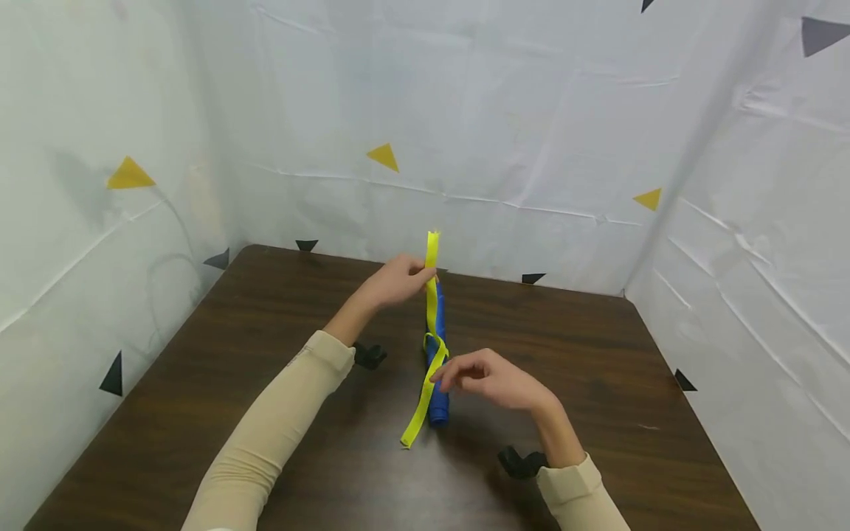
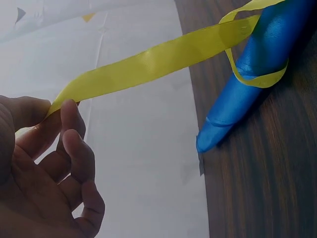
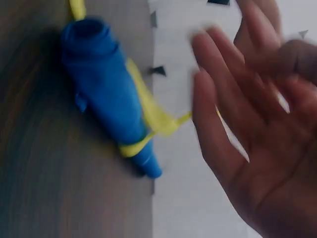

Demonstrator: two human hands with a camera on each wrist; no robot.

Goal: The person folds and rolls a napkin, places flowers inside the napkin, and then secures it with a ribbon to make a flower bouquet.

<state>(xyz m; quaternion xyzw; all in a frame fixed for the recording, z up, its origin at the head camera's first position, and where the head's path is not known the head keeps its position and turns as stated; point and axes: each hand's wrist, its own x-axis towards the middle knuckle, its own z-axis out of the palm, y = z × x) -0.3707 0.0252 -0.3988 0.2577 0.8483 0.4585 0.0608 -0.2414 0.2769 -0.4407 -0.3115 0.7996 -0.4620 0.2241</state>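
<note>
A tapered roll of shiny blue material (image 1: 439, 402) lies lengthwise on the table, pointing away from me. Round its middle loops a yellow ribbon (image 1: 418, 417), one tail of which lies toward the near end. My left hand (image 1: 398, 280) pinches the other tail between thumb and forefinger, above the roll's far end. In the left wrist view that ribbon tail (image 2: 148, 62) stretches from the loop to the fingertips. My right hand (image 1: 494, 380) hovers beside the roll's near half, fingers loosely bent. The right wrist view shows its blurred fingers (image 3: 210, 119) apart from the blue roll (image 3: 99, 74).
The dark wood-grain table (image 1: 584, 354) is bounded by white sheeting (image 1: 465, 96) at the back and both sides. Yellow and black triangles mark the sheeting. A black wrist mount (image 1: 521, 463) sits at the right wrist, another (image 1: 369, 356) at the left.
</note>
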